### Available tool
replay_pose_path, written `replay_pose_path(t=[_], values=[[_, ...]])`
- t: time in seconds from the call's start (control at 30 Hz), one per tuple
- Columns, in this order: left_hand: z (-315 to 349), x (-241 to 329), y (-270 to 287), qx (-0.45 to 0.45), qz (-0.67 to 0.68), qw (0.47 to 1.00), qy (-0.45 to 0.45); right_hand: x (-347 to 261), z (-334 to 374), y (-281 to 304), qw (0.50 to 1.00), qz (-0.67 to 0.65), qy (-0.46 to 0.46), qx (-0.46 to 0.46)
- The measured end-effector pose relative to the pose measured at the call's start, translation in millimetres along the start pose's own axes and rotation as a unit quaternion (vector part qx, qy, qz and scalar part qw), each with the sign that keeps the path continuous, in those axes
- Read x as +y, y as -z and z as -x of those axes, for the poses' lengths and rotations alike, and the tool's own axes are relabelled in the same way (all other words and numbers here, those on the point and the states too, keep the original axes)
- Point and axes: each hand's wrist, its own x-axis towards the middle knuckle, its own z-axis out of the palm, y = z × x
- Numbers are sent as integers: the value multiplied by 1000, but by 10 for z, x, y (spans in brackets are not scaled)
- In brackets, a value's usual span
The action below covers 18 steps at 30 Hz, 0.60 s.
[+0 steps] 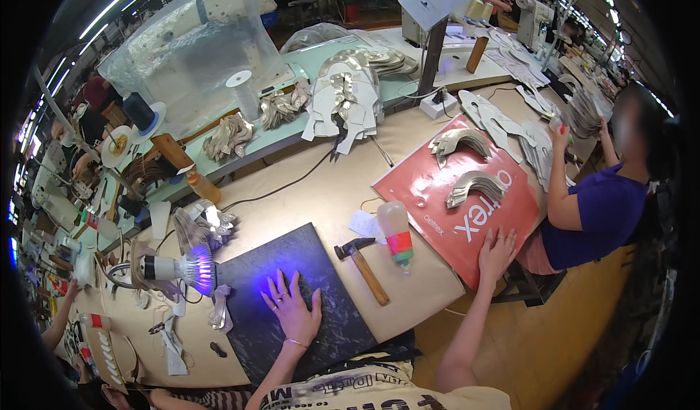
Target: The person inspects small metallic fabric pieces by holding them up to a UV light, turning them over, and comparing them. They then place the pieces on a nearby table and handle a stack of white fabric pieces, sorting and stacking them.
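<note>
My left hand (297,314) rests with spread fingers on a dark marbled slab (328,275), under the violet-blue glow of a lamp (179,270). Flat on the near right part of a red printed sheet (445,224) lies my right hand (497,257), its fingers stretched out. Two curved stacks of metallic-looking cut pieces, an upper stack (461,145) and a lower stack (477,187), sit on that sheet beyond the right hand. Between my hands are a wooden-handled hammer (364,270) and a squeeze bottle (396,231) with a red and green lower part. Neither hand shows anything held.
Right of the sheet, a person in a purple top (609,202) handles pieces. Beyond the worktable, a teal-edged bench carries piles of cut pieces (343,96) and a plastic-wrapped machine (197,53). A black cord (284,180) crosses the tabletop. White cut pieces (492,118) lie at the far right.
</note>
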Motion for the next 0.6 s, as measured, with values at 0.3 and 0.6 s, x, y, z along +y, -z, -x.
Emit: replay_pose_path(t=[0.3,0.6], values=[[-13,14,36,-8,5,1000,4,87,-14,-80,996,-47,21,72],[-16,-3,51,-17,6,1000,3,26,-179,309,810,-576,-85,70]])
